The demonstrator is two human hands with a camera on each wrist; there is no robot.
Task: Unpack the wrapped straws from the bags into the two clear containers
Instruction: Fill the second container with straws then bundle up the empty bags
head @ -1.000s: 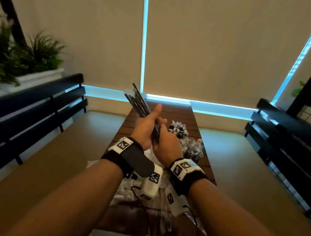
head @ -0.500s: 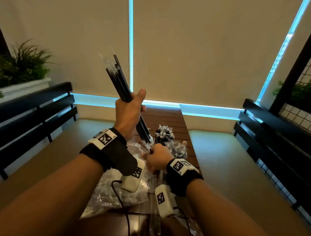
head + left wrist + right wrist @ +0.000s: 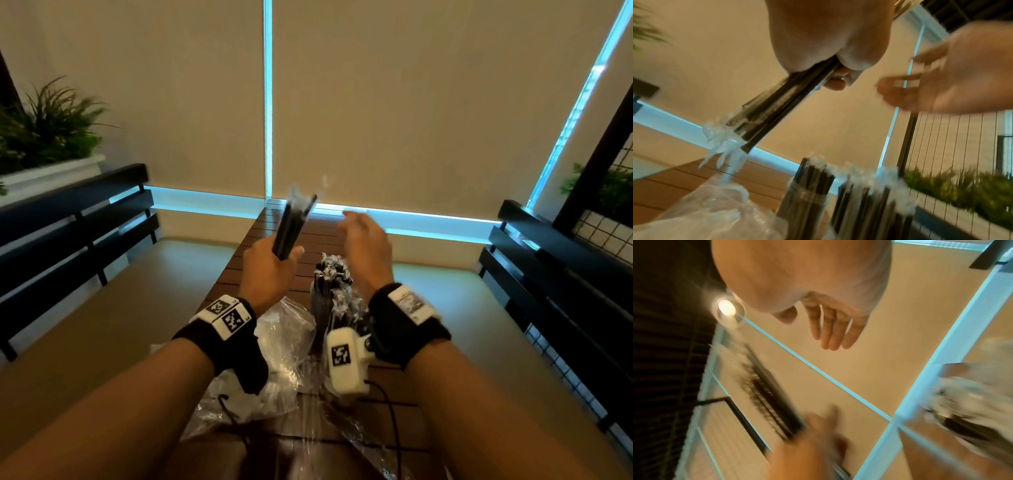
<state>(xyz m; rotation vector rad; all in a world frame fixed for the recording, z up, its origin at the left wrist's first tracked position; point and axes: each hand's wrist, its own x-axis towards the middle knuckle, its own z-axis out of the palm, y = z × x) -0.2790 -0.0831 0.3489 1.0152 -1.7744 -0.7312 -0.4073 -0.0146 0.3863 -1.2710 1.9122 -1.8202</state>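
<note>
The left hand point(image 3: 270, 270) is clenched round a bundle of black wrapped straws point(image 3: 294, 226), which rises out of the fist and leans toward one o'clock, its clear wrapper tips fanned out at the upper end; the left wrist view shows the same bundle point(image 3: 781, 100) clamped between palm and curled fingers point(image 3: 838, 79). At three o'clock from it, apart from the straws, the right hand point(image 3: 368, 250) hangs in the air with its fingers point(image 3: 830, 331) straight, loosely together and holding nothing. Between and below the two hands, at six o'clock from the bundle, two clear containers point(image 3: 334, 308) stand side by side on the brown slatted table point(image 3: 239, 274), each packed with upright wrapped straws point(image 3: 813, 181). A crumpled clear plastic bag point(image 3: 284, 339) lies at nine o'clock from the containers, under the left wrist. Dark benches point(image 3: 68, 226) flank the table, and a potted plant point(image 3: 48, 130) sits far out at ten o'clock.
</note>
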